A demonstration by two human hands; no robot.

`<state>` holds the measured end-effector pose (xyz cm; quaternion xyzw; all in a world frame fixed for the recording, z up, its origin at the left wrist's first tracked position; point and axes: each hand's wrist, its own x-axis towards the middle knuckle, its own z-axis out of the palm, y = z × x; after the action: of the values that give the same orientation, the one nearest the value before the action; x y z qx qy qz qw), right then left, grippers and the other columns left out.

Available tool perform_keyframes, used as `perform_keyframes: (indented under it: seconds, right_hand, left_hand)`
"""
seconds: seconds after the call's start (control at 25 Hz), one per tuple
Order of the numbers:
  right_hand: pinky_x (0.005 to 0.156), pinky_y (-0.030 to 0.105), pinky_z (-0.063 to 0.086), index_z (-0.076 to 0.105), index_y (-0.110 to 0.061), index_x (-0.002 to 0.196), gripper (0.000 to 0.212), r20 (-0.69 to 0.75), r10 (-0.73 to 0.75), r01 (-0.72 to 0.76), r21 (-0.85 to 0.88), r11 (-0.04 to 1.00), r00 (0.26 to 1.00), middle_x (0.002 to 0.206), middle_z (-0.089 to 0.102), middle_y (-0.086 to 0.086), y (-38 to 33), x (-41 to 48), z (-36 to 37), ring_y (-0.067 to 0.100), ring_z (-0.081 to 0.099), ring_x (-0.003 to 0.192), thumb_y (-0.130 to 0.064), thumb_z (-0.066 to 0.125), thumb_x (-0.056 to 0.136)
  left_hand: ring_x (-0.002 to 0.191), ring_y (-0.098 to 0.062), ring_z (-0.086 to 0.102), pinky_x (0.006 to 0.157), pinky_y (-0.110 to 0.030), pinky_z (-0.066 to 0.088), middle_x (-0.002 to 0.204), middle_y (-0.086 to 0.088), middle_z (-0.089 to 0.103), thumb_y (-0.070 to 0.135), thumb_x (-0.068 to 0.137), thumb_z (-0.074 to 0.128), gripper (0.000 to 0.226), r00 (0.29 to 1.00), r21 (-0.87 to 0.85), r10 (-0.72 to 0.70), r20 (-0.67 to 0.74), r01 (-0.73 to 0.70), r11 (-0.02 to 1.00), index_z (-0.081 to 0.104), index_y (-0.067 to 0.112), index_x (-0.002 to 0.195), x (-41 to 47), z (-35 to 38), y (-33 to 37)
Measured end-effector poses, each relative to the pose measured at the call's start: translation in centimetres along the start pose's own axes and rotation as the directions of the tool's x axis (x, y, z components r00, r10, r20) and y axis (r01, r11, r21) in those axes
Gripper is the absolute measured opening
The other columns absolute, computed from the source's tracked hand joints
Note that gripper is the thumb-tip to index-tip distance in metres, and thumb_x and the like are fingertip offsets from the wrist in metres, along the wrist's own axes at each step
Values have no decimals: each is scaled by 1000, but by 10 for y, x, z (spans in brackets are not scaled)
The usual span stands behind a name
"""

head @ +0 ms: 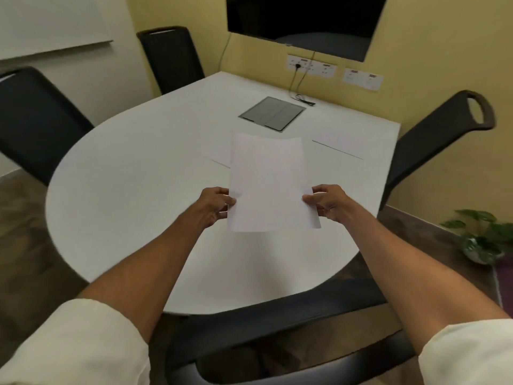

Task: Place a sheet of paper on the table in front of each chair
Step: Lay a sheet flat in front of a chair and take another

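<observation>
I hold a white sheet of paper (269, 182) above the middle of the white table (133, 173). My left hand (215, 207) pinches its left edge and my right hand (327, 202) pinches its right edge. Another sheet (340, 145) lies flat on the table in front of the right chair (433, 140). Part of one more sheet (219, 152) lies on the table behind the held one. Black chairs stand at the left (36, 120), at the far left (172, 56) and right below me (277, 329).
A grey cable hatch (272, 113) is set into the table's far part, with a black cable (302, 98) running up to wall sockets (311, 65). A dark screen (305, 20) hangs on the yellow wall. A potted plant (483, 237) stands on the floor at right.
</observation>
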<state>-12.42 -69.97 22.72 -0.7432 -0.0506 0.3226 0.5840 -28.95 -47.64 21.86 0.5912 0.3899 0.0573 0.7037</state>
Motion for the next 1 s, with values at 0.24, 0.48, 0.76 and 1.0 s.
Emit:
perform_keyframes:
  seconds: [0.24, 0.48, 0.76, 1.0]
  right_hand:
    - [62, 34, 52, 58, 0, 104, 27, 135, 21, -17, -37, 999, 991, 85, 66, 12, 11, 31, 27, 24, 65, 73, 7, 68, 79]
    - [60, 33, 51, 59, -1, 101, 26, 140, 79, -68, -84, 994, 987, 86, 65, 12, 34, 76, 54, 25, 64, 74, 6, 69, 79]
    - [62, 33, 53, 59, -10, 82, 18, 65, 155, -143, -162, 976, 986, 85, 66, 9, 89, 135, 86, 29, 64, 81, 4, 71, 77]
    - [76, 45, 55, 59, -12, 85, 22, 4, 215, -210, -210, 955, 977, 93, 66, 13, 132, 164, 95, 27, 62, 81, 0, 74, 75]
  left_hand:
    - [89, -29, 62, 80, -41, 53, 103, -15, 64, -15, 84, 54, 32, 984, -59, -49, -170, 39, 997, 59, -1, 113, -1, -17, -23]
    - [90, -27, 61, 79, -37, 51, 107, -15, 64, -14, 83, 56, 30, 963, -101, -117, -242, 95, 990, 59, 5, 107, 35, -29, -48]
    - [88, -24, 61, 71, -32, 50, 115, -18, 64, -14, 82, 59, 34, 920, -141, -251, -302, 217, 966, 60, 3, 112, 92, -38, -97]
    - [88, -24, 61, 72, -29, 50, 113, -17, 67, -10, 77, 67, 34, 893, -51, -291, -342, 292, 955, 64, 6, 108, 127, -40, -138]
